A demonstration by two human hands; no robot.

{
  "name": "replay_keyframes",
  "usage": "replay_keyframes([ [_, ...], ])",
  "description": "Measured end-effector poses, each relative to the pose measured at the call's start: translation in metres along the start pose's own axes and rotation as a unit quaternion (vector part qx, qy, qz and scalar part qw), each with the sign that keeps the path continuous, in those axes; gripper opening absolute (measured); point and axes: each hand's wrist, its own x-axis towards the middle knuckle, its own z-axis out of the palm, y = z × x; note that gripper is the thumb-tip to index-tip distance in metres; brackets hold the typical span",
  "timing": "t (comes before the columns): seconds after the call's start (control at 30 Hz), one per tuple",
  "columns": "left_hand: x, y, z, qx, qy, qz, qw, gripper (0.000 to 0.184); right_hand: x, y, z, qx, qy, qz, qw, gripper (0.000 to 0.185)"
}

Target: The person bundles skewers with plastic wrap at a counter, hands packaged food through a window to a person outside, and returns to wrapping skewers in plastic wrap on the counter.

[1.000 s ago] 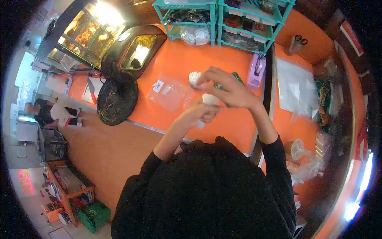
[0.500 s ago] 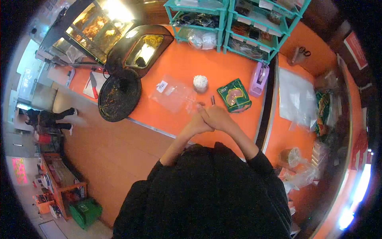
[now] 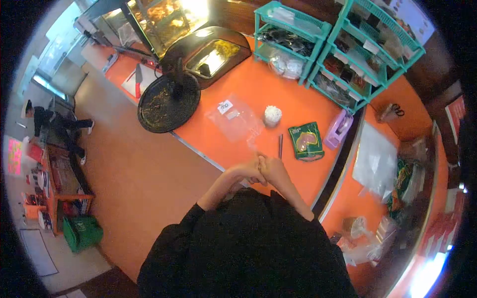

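My left hand [image 3: 247,172] and my right hand [image 3: 272,169] are pressed together, fingers closed about each other, in front of my body at the near side of the orange counter. Whether anything is between them is hidden. Just beyond lies a clear plastic bag [image 3: 233,121] with a white label, its lower corner reaching toward my fingers. Two thin dark sticks, perhaps a pen or chopsticks [image 3: 280,146], lie close to my right hand. Farther off stand a small cup with a white top [image 3: 272,115] and a green packet [image 3: 306,140].
A lilac tape dispenser [image 3: 339,130] stands at the right. Teal tiered racks [image 3: 318,54] line the back. At left are a black round tray [image 3: 169,104], a lit glass display case [image 3: 164,22] and a red-handled knife [image 3: 138,82]. Another person [image 3: 57,124] stands far left.
My view has turned and shifted, so the counter things appear farther right and the dark sticks show more fully. My hands stay together, now closer to my body and farther from the bag.
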Motion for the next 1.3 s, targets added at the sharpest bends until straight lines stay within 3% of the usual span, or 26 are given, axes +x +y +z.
replay_keyframes([
  [0.03,0.002,-0.010,0.002,-0.003,0.003,0.003,1.000,0.066,-0.002,0.002,0.004,-0.003,-0.003,-0.004,1.000,0.031],
  [0.1,0.014,-0.038,0.005,0.168,0.153,0.138,0.964,0.078,-0.006,0.008,0.011,-0.200,0.046,-0.178,0.962,0.014],
  [0.13,0.019,-0.047,0.004,0.224,0.206,0.177,0.936,0.082,-0.006,0.009,0.013,-0.202,0.044,-0.180,0.962,0.014],
  [0.2,0.020,-0.051,0.001,0.123,0.108,0.047,0.985,0.092,-0.006,0.008,0.018,-0.199,0.032,-0.154,0.967,0.009],
  [0.23,0.022,-0.054,0.002,0.119,0.110,0.046,0.986,0.092,-0.006,0.009,0.019,-0.200,0.028,-0.155,0.967,0.009],
  [0.3,0.017,-0.047,0.011,0.165,0.181,0.163,0.956,0.089,-0.002,0.009,0.017,-0.098,0.054,-0.132,0.985,0.017],
  [0.33,0.015,-0.044,0.013,0.163,0.182,0.162,0.956,0.089,-0.002,0.007,0.017,-0.098,0.052,-0.133,0.985,0.017],
  [0.4,0.008,-0.029,0.016,0.327,0.264,0.257,0.870,0.082,-0.002,-0.006,0.007,0.040,0.074,-0.004,0.996,0.030],
  [0.43,0.004,-0.022,0.017,0.326,0.263,0.258,0.871,0.082,0.000,0.000,0.010,0.039,0.074,-0.003,0.996,0.030],
  [0.5,-0.009,-0.005,0.017,0.367,0.202,0.077,0.905,0.070,0.004,0.015,0.016,-0.072,0.104,-0.074,0.989,0.028],
  [0.63,-0.021,-0.018,0.000,0.346,0.223,0.151,0.899,0.050,0.009,0.020,0.015,-0.020,0.137,-0.038,0.990,0.037],
  [0.73,-0.033,0.002,-0.004,0.373,0.147,0.145,0.904,0.036,0.007,0.006,0.001,-0.010,0.174,-0.018,0.985,0.042],
  [0.8,-0.037,0.002,0.002,0.297,0.189,0.165,0.921,0.037,0.009,0.004,-0.002,0.025,0.107,0.053,0.993,0.041],
  [0.93,-0.029,-0.016,0.010,0.290,0.264,0.165,0.905,0.039,0.010,-0.003,0.006,0.042,0.164,0.023,0.985,0.044],
  [1.03,-0.023,-0.026,0.016,0.277,0.345,0.233,0.866,0.047,0.012,-0.008,0.007,0.058,0.153,0.056,0.985,0.043],
  [1.1,-0.023,-0.024,0.021,0.279,0.442,0.137,0.841,0.052,0.013,-0.012,0.011,0.050,0.169,0.054,0.983,0.043],
  [1.2,-0.018,-0.020,0.020,0.322,0.509,0.101,0.792,0.055,0.013,-0.011,0.018,0.062,0.175,0.055,0.981,0.043],
  [1.3,-0.018,-0.017,0.014,0.423,0.445,0.079,0.785,0.045,0.013,-0.008,0.015,0.079,0.174,0.051,0.980,0.042],
])
